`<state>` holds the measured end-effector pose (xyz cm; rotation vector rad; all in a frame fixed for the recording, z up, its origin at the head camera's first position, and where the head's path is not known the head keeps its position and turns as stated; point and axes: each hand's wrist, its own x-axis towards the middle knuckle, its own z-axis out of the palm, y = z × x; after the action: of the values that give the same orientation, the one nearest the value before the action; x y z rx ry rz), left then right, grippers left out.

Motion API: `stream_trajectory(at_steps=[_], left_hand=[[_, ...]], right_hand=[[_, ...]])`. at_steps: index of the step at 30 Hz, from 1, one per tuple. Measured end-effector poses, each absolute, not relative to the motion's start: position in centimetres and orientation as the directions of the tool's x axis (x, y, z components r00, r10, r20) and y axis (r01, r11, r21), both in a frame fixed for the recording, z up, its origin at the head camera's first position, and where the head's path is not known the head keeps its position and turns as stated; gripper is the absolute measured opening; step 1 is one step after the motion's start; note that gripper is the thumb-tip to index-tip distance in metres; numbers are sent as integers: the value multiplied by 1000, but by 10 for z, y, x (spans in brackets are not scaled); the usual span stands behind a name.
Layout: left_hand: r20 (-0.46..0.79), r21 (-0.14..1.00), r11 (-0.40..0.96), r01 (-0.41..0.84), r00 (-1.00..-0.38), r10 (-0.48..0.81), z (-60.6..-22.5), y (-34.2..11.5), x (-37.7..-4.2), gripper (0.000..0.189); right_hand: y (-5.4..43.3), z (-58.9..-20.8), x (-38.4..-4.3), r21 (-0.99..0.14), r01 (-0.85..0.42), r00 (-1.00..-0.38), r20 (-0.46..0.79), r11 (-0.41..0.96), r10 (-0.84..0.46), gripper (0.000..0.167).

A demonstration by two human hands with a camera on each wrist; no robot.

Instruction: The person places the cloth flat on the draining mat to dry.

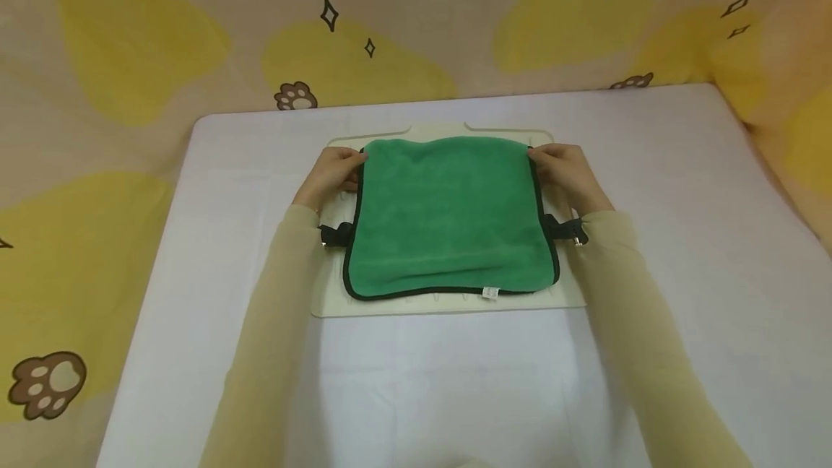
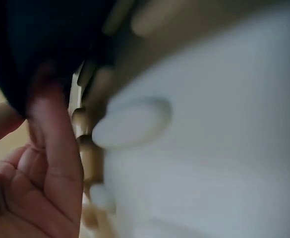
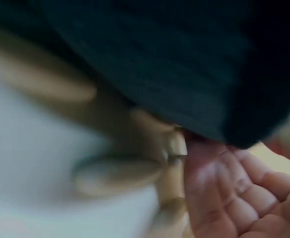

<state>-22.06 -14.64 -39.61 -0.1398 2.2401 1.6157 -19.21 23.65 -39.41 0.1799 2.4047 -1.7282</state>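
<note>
A green towel (image 1: 448,215) with black edging and a small white tag (image 1: 490,293) is spread wide between both hands. My left hand (image 1: 333,172) pinches its far left corner, and my right hand (image 1: 565,168) pinches the far right one. Beneath the towel lies a cream plastic board (image 1: 403,305), mostly covered, its rim showing around the cloth. In the left wrist view, the towel (image 2: 40,39) looks dark above the fingers, beside a rounded raised knob (image 2: 132,123) on the board. The right wrist view shows the towel (image 3: 174,64) hanging over the fingers (image 3: 209,198), with similar blurred knobs.
The board lies on a white-covered table (image 1: 442,374). Behind and beside the table hangs a yellow and beige patterned cloth (image 1: 416,56) with paw prints. A black wrist device (image 1: 336,235) sits at the left cuff, another (image 1: 564,230) at the right.
</note>
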Motion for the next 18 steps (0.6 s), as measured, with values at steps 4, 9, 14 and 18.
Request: stream_trajectory(at_steps=[4, 9, 14, 18], left_hand=[[-288, 901, 365, -233, -952, 104, -395, -146, -221, 22], [-227, 912, 359, -199, -973, 37, -395, -151, -217, 28], [-309, 892, 363, -270, -949, 54, -396, -152, -215, 31], [-344, 882, 369, -293, -936, 79, -396, -151, -214, 29]], right_hand=[[230, -395, -193, -958, 106, -994, -104, 265, 25, 29], [230, -399, -195, -960, 58, -997, -44, 273, 57, 28], [233, -401, -197, -911, 132, -991, -130, 392, 31, 33], [234, -400, -200, -866, 156, -986, -168, 475, 16, 34]])
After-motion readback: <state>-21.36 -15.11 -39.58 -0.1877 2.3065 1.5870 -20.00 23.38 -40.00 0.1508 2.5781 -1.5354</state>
